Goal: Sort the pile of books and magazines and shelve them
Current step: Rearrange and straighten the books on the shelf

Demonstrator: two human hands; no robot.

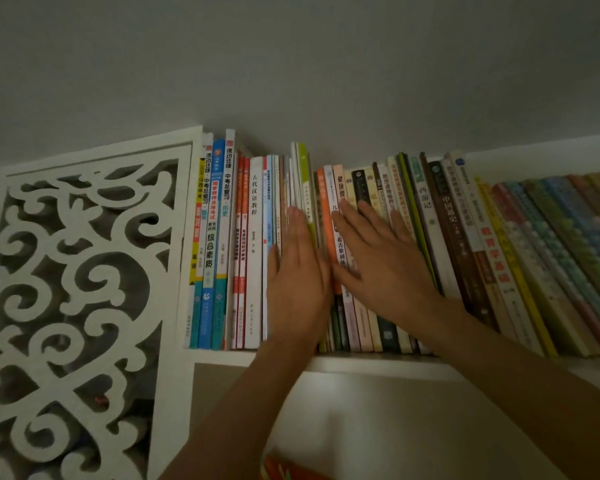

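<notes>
A white shelf (326,362) carries a long row of books (430,237) standing spine-out just under the ceiling (291,64). Left of the row, touching its first tall blue and white spines (219,237), stands a white carved fretwork panel (77,289) with curling cut-outs. At the right end of the row the books lean over to the right, their spines tilted; those at the left end stand upright.

Near the middle of the row, both hands lie flat on the spines. The left hand (297,271) has straight fingers pressed against a cluster of thin pale and green books (303,181), which stand a little taller than their neighbours; its grip is open, holding nothing. The right hand (381,258), just beside it and almost touching, spreads its fingers across an orange spine (326,216) and the cream and dark spines to the right of it, likewise open and pressing. Below the shelf, at the bottom edge, shows a blurred orange-red object (284,471).
</notes>
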